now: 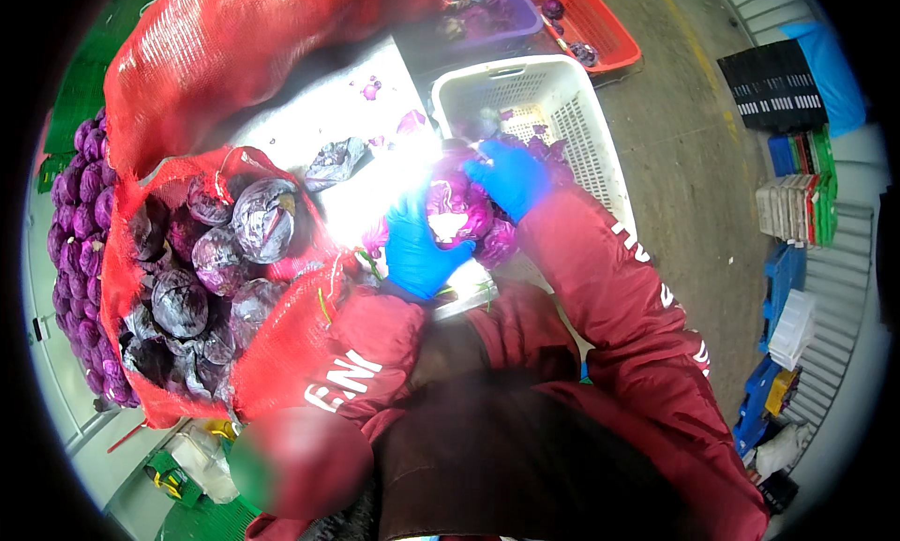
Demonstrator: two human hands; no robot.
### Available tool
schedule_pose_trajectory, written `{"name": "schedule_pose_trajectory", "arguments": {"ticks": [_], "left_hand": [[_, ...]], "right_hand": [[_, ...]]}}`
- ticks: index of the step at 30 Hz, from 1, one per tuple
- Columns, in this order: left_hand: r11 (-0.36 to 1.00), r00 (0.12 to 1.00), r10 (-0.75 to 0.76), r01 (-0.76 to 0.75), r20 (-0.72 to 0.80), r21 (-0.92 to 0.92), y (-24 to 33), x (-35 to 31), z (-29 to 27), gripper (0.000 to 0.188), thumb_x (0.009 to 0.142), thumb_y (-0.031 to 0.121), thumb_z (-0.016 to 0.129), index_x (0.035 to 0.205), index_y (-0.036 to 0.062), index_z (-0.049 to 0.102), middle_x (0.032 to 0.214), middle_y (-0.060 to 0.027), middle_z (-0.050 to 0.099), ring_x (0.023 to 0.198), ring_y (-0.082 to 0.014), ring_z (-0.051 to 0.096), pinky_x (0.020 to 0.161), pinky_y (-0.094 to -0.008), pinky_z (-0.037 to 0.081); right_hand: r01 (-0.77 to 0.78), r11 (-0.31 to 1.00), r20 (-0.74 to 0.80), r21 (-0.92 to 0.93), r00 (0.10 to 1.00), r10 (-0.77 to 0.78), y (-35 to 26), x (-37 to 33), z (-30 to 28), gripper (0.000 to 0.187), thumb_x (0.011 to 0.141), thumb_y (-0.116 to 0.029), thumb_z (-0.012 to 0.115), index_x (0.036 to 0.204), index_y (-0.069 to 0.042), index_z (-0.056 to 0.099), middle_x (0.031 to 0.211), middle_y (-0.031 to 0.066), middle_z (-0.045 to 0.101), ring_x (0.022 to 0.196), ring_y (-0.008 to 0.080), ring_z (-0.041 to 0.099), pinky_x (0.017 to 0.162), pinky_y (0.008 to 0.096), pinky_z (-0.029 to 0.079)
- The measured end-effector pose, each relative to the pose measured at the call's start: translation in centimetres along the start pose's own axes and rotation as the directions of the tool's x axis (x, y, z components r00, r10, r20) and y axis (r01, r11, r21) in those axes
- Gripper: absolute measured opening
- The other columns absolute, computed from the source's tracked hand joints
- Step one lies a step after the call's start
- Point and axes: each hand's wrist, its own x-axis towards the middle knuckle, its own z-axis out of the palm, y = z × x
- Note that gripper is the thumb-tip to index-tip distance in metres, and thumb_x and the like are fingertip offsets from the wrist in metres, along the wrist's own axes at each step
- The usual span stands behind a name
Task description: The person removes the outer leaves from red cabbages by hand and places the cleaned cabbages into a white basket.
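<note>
Fingers of left hand [415, 248] and right hand [511, 177], blue-gloved, clasp red cabbage [457, 213]: glossy purple, round, leaves loose.

Head view, steeply downward (close)

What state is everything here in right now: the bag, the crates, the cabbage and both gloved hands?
Red mesh sack: open, full of red cabbages.
Cabbage in hands: held over the table, outer leaves partly off.
Left hand: blue-gloved, gripping the cabbage.
Right hand: blue-gloved, on the cabbage's top.
White crate: nearly empty, a few leaves.
Red crate: holds some cabbages.
</note>
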Motion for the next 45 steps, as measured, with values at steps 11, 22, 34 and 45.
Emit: {"name": "schedule_pose_trajectory", "arguments": {"ticks": [11,22,34,45], "left_hand": [[0.993,0.992,0.068,-0.057,0.104,-0.102,-0.2,1.8,-1.0,0.106,0.05,0.025,0.083,0.138,0.0015,0.029,0.136,-0.0221,0.034,0.129,-0.0374,0.032,0.108,-0.0437,0.027],[0.965,0.94,0.26,-0.244,0.221,-0.1,-2.7,1.7,-2.2,0.109,0.047,0.018,0.083,0.14,0.0051,0.027,0.139,-0.0197,0.032,0.129,-0.0386,0.031,0.108,-0.0423,0.027],[0.982,0.993,-0.112,0.114,0.021,-0.148,0.1,-1.0,0.1,0.13,0.049,0.034,0.089,0.142,-0.0051,0.008,0.144,-0.0247,0.022,0.134,-0.0369,0.024,0.111,-0.0412,0.023],[0.984,0.996,-0.087,0.091,0.034,-0.152,0.3,-1.2,-0.1,0.129,0.048,0.032,0.089,0.143,-0.0032,0.009,0.145,-0.0231,0.023,0.134,-0.0364,0.025,0.111,-0.0416,0.023]], "right_hand": [[0.061,0.995,0.046,0.077,0.997,-0.064,-4.5,-4.5,-2.1,0.067,0.072,-0.054,0.065,0.115,-0.005,0.055,0.093,0.0193,0.065,0.085,0.037,0.063,0.072,0.0454,0.05],[0.412,0.911,0.154,-0.01,0.901,-0.405,1.1,-0.4,-2.5,0.032,0.076,-0.039,0.063,0.089,-0.009,0.067,0.085,0.0163,0.065,0.078,0.0359,0.063,0.068,0.0432,0.051],[-0.067,0.95,0.495,0.305,0.863,-0.098,-0.9,1.8,-1.0,0.052,0.076,-0.052,0.069,0.093,-0.002,0.064,0.079,0.0149,0.064,0.074,0.0257,0.061,0.069,0.0381,0.048],[0.358,0.927,0.043,-0.112,0.934,-0.355,0.6,2.2,1.0,0.03,0.085,-0.03,0.061,0.101,-0.005,0.063,0.092,0.0189,0.064,0.082,0.0296,0.064,0.073,0.0404,0.051]]}}
